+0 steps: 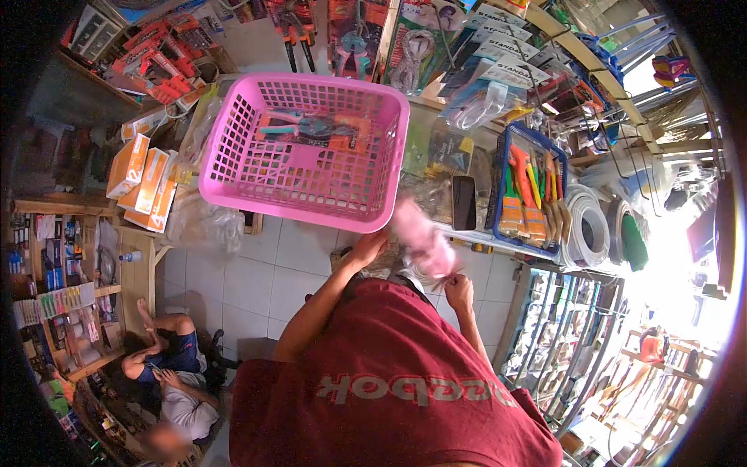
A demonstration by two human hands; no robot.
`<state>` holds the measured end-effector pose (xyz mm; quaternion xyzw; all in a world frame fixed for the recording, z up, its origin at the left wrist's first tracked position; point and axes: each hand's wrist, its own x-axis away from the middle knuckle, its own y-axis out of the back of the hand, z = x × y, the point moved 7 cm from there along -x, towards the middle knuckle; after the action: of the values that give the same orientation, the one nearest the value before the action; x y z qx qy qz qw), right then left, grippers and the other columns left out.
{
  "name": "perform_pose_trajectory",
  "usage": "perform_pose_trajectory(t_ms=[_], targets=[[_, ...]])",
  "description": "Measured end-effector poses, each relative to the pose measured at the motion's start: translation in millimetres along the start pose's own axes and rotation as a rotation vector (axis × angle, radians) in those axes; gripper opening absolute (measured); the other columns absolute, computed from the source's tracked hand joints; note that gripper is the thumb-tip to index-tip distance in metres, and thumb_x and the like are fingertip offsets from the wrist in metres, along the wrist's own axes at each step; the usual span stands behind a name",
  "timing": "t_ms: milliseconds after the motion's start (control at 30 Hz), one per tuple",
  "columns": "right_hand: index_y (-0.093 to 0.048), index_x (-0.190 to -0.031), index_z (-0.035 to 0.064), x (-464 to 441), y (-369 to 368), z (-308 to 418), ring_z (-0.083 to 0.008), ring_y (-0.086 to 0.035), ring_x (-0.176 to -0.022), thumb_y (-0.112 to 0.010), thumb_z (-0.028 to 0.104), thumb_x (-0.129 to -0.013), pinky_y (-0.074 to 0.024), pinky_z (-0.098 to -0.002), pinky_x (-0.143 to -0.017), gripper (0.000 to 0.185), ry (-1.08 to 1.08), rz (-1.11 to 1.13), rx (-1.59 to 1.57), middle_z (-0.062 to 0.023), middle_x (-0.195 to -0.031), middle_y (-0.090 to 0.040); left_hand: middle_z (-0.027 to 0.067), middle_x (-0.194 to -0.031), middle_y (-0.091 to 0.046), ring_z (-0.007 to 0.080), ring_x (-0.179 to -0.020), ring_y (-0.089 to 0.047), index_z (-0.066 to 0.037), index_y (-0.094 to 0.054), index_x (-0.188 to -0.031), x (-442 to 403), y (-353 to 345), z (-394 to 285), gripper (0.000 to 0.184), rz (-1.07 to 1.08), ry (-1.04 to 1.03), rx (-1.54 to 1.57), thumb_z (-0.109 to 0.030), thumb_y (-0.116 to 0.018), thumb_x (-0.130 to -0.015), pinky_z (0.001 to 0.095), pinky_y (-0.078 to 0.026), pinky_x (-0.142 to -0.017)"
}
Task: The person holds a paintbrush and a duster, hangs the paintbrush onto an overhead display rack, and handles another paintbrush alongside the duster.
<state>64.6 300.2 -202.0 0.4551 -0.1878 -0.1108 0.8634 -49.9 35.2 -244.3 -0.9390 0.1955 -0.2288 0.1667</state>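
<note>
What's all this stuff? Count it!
Pink plastic basket: one, upper middle
Carded pliers: one or more, teal, inside it
Soft cloth: one, pink, blurred, between the hands
Slim phone: one, black, on the counter
Plastic tray: one, blue, beside phone
Flat brushes: several, mostly orange, in tray
Tubing coils: two or more, white, right
Cardboard boxes: three or more, orange and white, left
Packaged goods: many, mixed colours, around
Seated person: one, grey shirt, lower left
Left hand: one, at basket rim
Right hand: one, pinching cloth's end
</note>
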Motion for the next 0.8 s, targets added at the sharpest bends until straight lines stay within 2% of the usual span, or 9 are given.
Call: perform_pose_trajectory(t_ms=[100,167,200,300,500,600,633,733,800], targets=[[-0.06,-0.069,-0.0046,0,8,10,-0.0426,-0.058,-0.062,-0.055,0.017,-0.074,-0.0434,-0.0463,-0.056,0.023,-0.01,-0.029,0.054,-0.0278,-0.065,-0.056,0.0027,-0.067,-0.051,0.0114,-0.061,-0.048,-0.006,-0.056,-0.083,-3,3,-5,0.03,-0.036,-0.079,-0.308,-0.032,-0.047,-0.096,0.0273,-0.04,-0.056],[-0.062,-0.071,-0.0036,-5,5,-1,-0.0439,-0.06,-0.07,-0.055,0.02,-0.074,-0.0473,-0.0485,-0.064,0.025,-0.133,-0.025,-0.027,-0.0265,-0.069,-0.059,0.0087,-0.073,-0.055,0.019,-0.07,-0.054,-0.002,-0.058,-0.091,4,0,-24,0.031,-0.138,-0.28,-0.53,-0.031,-0.048,-0.095,0.0335,-0.043,-0.066],[-0.062,-0.07,-0.0038,-4,4,2,-0.0439,-0.06,-0.069,-0.055,0.02,-0.074,-0.0468,-0.0486,-0.063,0.026,-0.091,0.001,-0.018,-0.0269,-0.069,-0.059,0.0117,-0.076,-0.058,0.0228,-0.075,-0.056,0.0,-0.059,-0.095,8,-2,-33,0.033,-0.188,-0.38,-0.644,-0.031,-0.049,-0.094,0.0366,-0.045,-0.071],[-0.061,-0.07,-0.0045,-1,5,5,-0.0441,-0.06,-0.067,-0.055,0.02,-0.075,-0.0457,-0.0485,-0.06,0.026,-0.046,0.01,0.019,-0.0278,-0.068,-0.057,0.0195,-0.094,-0.06,0.0332,-0.093,-0.057,0.003,-0.057,-0.106,15,-5,-43,0.035,-0.302,-0.517,-0.819,-0.028,-0.05,-0.093,0.042,-0.042,-0.085],[-0.063,-0.073,-0.0025,-3,7,-4,-0.0433,-0.06,-0.069,-0.056,0.02,-0.074,-0.0465,-0.0486,-0.062,0.024,-0.172,0.018,-0.081,-0.026,-0.069,-0.059,0.0227,-0.103,-0.057,0.037,-0.098,-0.054,0.002,-0.057,-0.105,8,-5,-35,0.031,-0.201,-0.314,-0.847,-0.026,-0.051,-0.092,0.0439,-0.041,-0.084],[-0.061,-0.073,-0.0054,3,9,10,-0.044,-0.06,-0.066,-0.056,0.018,-0.074,-0.0439,-0.0468,-0.056,0.024,0.02,0.021,0.048,-0.0288,-0.067,-0.056,0.0235,-0.099,-0.057,0.0386,-0.095,-0.054,0.002,-0.057,-0.102,20,-16,-57,0.028,-0.311,-0.693,-0.896,-0.024,-0.053,-0.092,0.0464,-0.041,-0.081],[-0.063,-0.069,-0.0008,1,7,0,-0.0313,-0.061,-0.056,-0.054,0.016,-0.071,-0.0445,-0.0397,-0.055,0.019,-0.028,-0.061,0.09,-0.026,-0.064,-0.054,0.0236,-0.099,-0.057,0.0391,-0.095,-0.054,0.002,-0.057,-0.102,17,-18,-58,0.027,-0.287,-0.632,-0.892,-0.023,-0.053,-0.092,0.0469,-0.041,-0.081],[-0.066,-0.078,-0.0015,-7,2,-9,-0.0439,-0.061,-0.071,-0.055,0.019,-0.074,-0.0473,-0.0468,-0.061,0.023,-0.124,-0.009,-0.111,-0.0275,-0.071,-0.059,0.0239,-0.098,-0.057,0.0402,-0.095,-0.054,0.001,-0.057,-0.102,16,-14,-52,0.026,-0.246,-0.47,-0.899,-0.022,-0.053,-0.091,0.0481,-0.04,-0.08],[-0.062,-0.073,-0.005,-4,3,-1,-0.0449,-0.06,-0.069,-0.054,0.018,-0.074,-0.0455,-0.0476,-0.059,0.024,-0.095,0.011,-0.031,-0.0293,-0.068,-0.056,0.024,-0.098,-0.056,0.0406,-0.095,-0.054,0.001,-0.057,-0.103,15,-12,-49,0.026,-0.236,-0.405,-0.932,-0.022,-0.053,-0.091,0.0485,-0.04,-0.081]])
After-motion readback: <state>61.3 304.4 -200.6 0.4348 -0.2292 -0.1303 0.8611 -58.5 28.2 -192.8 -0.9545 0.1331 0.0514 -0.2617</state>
